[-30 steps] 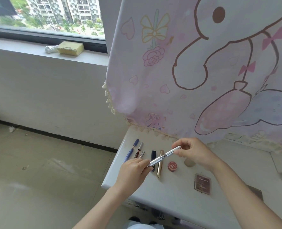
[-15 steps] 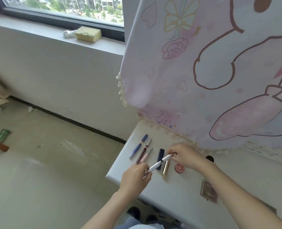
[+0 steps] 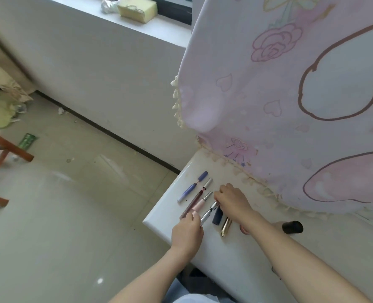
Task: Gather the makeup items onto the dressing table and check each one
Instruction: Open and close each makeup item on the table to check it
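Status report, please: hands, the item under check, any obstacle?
Left hand and right hand each grip one end of silver pen. Pen low in the row, between pink tube and navy tube. No obstacle seen.

- Left hand [image 3: 186,234] reaches in from below, fingers curled, pinching the near end of the silver pen [image 3: 207,213].
- Right hand [image 3: 232,202], forearm angled in from the right, fingertips down, pinches the far end.
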A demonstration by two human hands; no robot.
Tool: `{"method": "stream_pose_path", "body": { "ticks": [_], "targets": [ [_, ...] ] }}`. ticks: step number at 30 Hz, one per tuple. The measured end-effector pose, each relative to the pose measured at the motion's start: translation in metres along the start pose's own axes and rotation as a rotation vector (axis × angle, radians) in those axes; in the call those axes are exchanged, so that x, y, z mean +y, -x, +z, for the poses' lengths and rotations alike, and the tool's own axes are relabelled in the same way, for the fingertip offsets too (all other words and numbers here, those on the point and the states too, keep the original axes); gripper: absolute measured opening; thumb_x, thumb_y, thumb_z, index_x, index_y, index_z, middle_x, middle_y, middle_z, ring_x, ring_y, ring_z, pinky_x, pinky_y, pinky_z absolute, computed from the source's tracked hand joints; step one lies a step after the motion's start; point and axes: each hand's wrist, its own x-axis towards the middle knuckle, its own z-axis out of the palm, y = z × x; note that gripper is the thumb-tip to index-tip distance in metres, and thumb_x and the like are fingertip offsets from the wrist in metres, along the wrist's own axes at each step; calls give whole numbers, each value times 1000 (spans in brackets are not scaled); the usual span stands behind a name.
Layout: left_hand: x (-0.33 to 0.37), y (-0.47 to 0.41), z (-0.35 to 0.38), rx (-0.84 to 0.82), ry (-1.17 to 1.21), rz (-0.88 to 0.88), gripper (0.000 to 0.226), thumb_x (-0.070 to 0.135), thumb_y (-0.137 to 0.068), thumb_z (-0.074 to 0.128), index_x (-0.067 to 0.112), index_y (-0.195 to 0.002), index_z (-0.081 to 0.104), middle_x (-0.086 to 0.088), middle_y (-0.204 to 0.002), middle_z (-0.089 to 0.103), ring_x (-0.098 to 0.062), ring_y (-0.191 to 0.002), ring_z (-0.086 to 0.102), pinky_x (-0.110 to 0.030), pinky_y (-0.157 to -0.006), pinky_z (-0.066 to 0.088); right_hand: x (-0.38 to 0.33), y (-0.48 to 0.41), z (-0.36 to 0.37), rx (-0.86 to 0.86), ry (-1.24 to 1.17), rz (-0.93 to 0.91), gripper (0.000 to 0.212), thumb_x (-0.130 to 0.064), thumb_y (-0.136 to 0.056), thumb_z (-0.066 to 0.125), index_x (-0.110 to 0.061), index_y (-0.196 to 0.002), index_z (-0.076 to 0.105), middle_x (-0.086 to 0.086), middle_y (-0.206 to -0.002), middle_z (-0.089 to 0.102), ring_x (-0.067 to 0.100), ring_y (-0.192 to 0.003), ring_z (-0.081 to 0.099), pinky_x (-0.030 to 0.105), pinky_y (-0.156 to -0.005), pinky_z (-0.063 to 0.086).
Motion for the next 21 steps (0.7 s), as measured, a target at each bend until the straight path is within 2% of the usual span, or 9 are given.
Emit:
{"method": "stream_pose_path", "body": {
  "ticks": [3, 6, 8, 11, 14, 16, 18, 21],
  "targets": [
    [2, -4, 11, -34, 4, -25, 46, 17, -22, 88, 10, -62, 66, 2, -49, 56, -15, -28, 45, -20, -34, 10, 3, -8, 4, -5, 17, -34, 32, 8, -78, 44, -5, -106, 54, 16, -112, 54, 28, -109, 46, 32, -68, 23],
    [6, -3, 13, -58, -7, -22, 51, 14, -21, 90, 9, -65, 66, -1, -52, 59, -18, -25, 44, -21, -34, 9, 6, -13, 8, -10, 2, -33, 29, 4, -82, 43, -6, -107, 55, 14, -113, 56, 29, -109, 47, 33, -71, 29],
    [7, -5, 14, -68, 19, -20, 53, 12, -19, 89, 10, -63, 60, -2, -54, 60, -20, -23, 43, -22, -31, 10, 10, -14, 10, -13, -20, 3, 29, 1, -85, 41, -7, -110, 54, 13, -114, 55, 28, -110, 46, 32, -72, 29],
    [7, -6, 16, -56, 54, -42, 65, 10, -21, 87, 14, -68, 42, -2, -51, 54, -22, -24, 41, -22, -28, 11, 17, -11, 12, -9, -96, 124, 29, -6, -90, 38, -7, -114, 54, 11, -117, 54, 28, -111, 45, 33, -79, 37],
    [9, -7, 13, -32, 57, -30, 73, 10, -21, 86, 16, -70, 32, 1, -49, 51, -21, -26, 42, -21, -32, 10, 23, -6, 13, 22, -186, 235, 27, -16, -94, 36, -6, -112, 54, 11, -115, 55, 25, -108, 47, 30, -73, 36],
    [9, -7, 12, -15, 54, -17, 74, 12, -20, 86, 16, -70, 32, 1, -50, 51, -21, -26, 42, -21, -32, 9, 24, -3, 13, 36, -226, 264, 28, -19, -95, 37, -5, -111, 55, 11, -114, 56, 24, -107, 47, 29, -72, 36],
    [10, -7, 11, 14, 46, 7, 71, 15, -22, 87, 16, -70, 35, 1, -52, 52, -21, -27, 42, -21, -32, 3, 25, 0, 13, 22, -262, 259, 30, -17, -94, 37, -7, -116, 55, 10, -118, 54, 24, -110, 46, 30, -78, 39],
    [12, -6, 8, 39, 23, 54, 53, 19, -25, 90, 15, -61, 52, 1, -54, 56, -20, -28, 43, -18, -34, 4, 27, 4, 11, -75, -188, 156, 37, -12, -90, 40, -12, -125, 52, 7, -128, 49, 26, -118, 39, 32, -91, 36]
  ]
}}
